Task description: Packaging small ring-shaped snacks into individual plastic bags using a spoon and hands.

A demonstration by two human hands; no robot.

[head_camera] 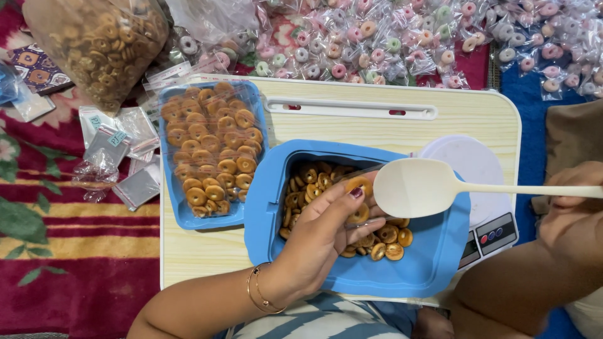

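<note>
My left hand (pixel 326 235) reaches into a blue plastic tub (pixel 433 263) of small brown ring-shaped snacks (pixel 386 242) and holds a small clear bag (pixel 359 196) with a few rings in it. My right hand (pixel 575 204) grips the handle of a cream plastic spoon (pixel 418 187). The spoon's empty bowl hovers right beside the bag's mouth, above the tub. A bracelet sits on my left wrist.
A blue tray (pixel 173 201) stacked with filled ring packets (pixel 213 150) sits left of the tub on a pale lap table (pixel 389 122). A white kitchen scale (pixel 483 188) lies under the tub's right side. Empty clear bags (pixel 119 157), a big sack of rings (pixel 100 44) and colourful packets (pixel 408 37) lie on the floor.
</note>
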